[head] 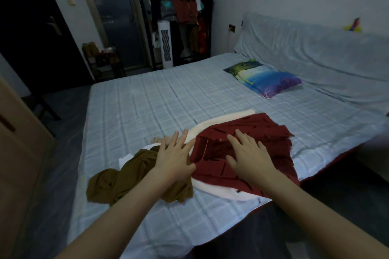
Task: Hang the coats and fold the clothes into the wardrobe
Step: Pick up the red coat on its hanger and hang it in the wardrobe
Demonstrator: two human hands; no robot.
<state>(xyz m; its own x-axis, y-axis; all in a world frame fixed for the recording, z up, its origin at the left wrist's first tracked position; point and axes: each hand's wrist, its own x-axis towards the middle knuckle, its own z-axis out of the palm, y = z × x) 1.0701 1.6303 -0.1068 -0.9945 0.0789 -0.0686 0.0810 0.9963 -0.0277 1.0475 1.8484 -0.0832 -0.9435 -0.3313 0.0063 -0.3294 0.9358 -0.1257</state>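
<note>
A dark red garment (271,139) with short dark stripes lies spread near the front edge of the bed (147,101), on top of a cream garment (219,124). My right hand (246,153) rests flat on the red cloth with fingers apart. My left hand (174,153) lies flat at the red garment's left edge, partly over a crumpled brown garment (126,181). A bit of white cloth (126,157) shows under the brown one. Neither hand grips anything.
An open clothes rack (185,17) with hanging clothes stands in the far corner, a white tower fan (165,44) in front of it. A colourful pillow (263,79) lies near the headboard. A wooden door edge (19,139) is at the left, dark floor around the bed.
</note>
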